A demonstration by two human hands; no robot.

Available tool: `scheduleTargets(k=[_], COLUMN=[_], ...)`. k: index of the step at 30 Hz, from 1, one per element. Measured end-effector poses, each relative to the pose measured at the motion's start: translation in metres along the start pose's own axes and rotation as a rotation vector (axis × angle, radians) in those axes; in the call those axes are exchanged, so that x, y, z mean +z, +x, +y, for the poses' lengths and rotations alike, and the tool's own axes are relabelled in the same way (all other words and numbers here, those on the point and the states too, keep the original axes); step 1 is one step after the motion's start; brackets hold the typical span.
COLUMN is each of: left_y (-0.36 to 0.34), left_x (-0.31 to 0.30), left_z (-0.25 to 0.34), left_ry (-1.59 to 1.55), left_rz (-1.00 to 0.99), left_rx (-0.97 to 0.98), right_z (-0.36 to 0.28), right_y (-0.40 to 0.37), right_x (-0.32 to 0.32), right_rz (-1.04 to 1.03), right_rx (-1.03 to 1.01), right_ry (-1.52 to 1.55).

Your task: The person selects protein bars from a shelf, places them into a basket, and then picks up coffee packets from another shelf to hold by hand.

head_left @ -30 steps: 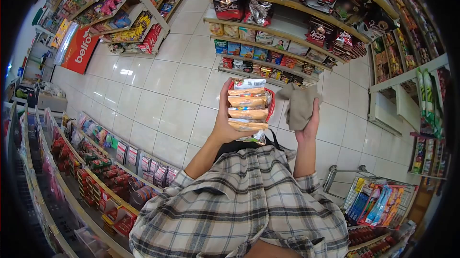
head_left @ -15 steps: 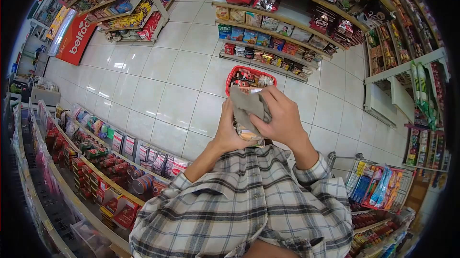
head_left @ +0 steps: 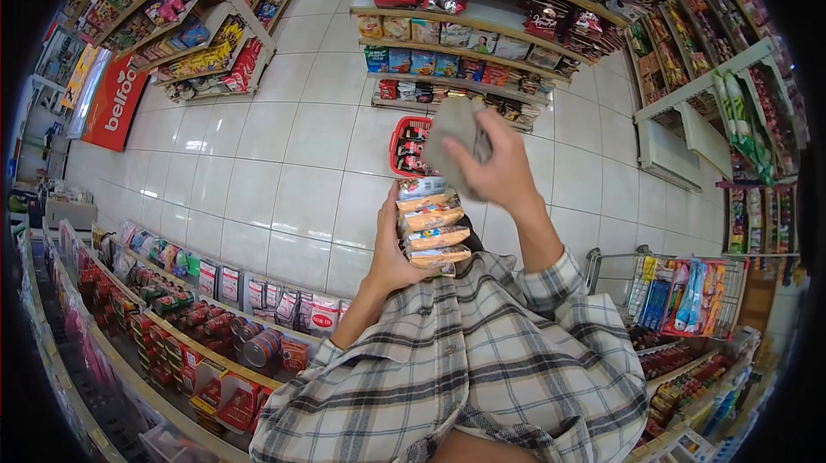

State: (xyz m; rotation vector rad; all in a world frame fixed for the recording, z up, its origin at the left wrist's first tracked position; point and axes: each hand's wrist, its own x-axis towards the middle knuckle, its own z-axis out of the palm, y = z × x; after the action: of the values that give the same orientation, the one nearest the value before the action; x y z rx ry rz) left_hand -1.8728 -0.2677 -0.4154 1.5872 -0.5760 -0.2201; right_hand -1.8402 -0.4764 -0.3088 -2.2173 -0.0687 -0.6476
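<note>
My left hand (head_left: 390, 255) is wrapped round a row of several small orange-and-white snack packets (head_left: 434, 220), held upright in front of my chest. In my right hand (head_left: 503, 169) a grey cloth (head_left: 454, 138) is gripped between thumb and fingers. The cloth is bunched up and hangs in the air, above and apart from the packets. Beyond the hands a red basket (head_left: 395, 153) stands on the floor with dark packets (head_left: 415, 141) in it; the cloth hides its right side.
Ahead stands a shelf (head_left: 482, 20) of coffee and other packets. A lower shelf (head_left: 206, 308) with tins and hanging packs runs along my left. To the right are a wire rack (head_left: 688, 295) of bright packs and a tall shelf (head_left: 705, 76). White tiled floor (head_left: 292, 119) lies between them.
My right hand has lifted the cloth up and away from the packets, uncovering their tops. The packets sit slightly lower and more to the left in view.
</note>
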Motion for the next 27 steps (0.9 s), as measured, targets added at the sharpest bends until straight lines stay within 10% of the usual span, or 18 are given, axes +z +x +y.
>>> scheduleTargets(k=[4, 6, 8, 18, 27], left_y=[0.013, 0.031, 0.031, 0.029, 0.030], left_x=[-0.006, 0.000, -0.001, 0.005, 0.020], left_z=[-0.002, -0.012, -0.034, -0.025, -0.021], left_ry=[0.083, -0.862, -0.860, -0.996, -1.057], left_rz=[-0.136, -0.073, -0.002, 0.044, 0.068], left_rx=[0.102, -0.391, -0.424, -0.411, -0.524], right_z=[-0.049, -0.055, -0.051, 0.026, 0.043], right_y=[-0.037, -0.044, -0.047, -0.095, -0.108], right_x=[-0.006, -0.009, -0.012, -0.064, -0.036], right_rz=[-0.267, -0.299, -0.238, -0.762, -0.291], right_rx=[-0.264, -0.330, -0.339, 0.427, 0.515], right_ry=[0.150, 0.229, 0.317, 0.415, 0.271])
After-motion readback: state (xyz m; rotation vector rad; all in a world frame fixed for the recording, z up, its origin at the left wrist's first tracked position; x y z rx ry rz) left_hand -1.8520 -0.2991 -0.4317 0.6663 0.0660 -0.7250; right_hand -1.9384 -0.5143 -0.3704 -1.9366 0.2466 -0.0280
